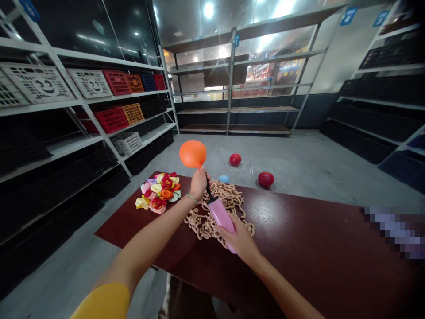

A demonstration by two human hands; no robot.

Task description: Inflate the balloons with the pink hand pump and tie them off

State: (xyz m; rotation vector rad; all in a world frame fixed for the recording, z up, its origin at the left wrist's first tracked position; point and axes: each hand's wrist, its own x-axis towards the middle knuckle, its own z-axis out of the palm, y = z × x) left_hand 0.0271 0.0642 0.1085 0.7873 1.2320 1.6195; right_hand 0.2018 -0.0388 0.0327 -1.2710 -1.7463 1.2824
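An orange balloon (192, 154), partly inflated, sits on the tip of a pink hand pump (219, 216). Closed round the balloon's neck and the pump's black nozzle end is my left hand (199, 184); the exact finger grip is partly hidden. My right hand (239, 238) wraps round the pink barrel lower down. Beneath the pump lies a heap of beige, twisted rope-like pieces (229, 197). To the left on the table rests a pile of flat, multicoloured balloons (161, 190).
The dark red table (292, 230) runs to the right, where a blurred patch covers something. Two red balloons (266, 179) lie on the floor beyond it, and a light blue balloon (224, 179) shows behind the heap. Shelves with crates (116, 82) stand left; other racks stand behind and right.
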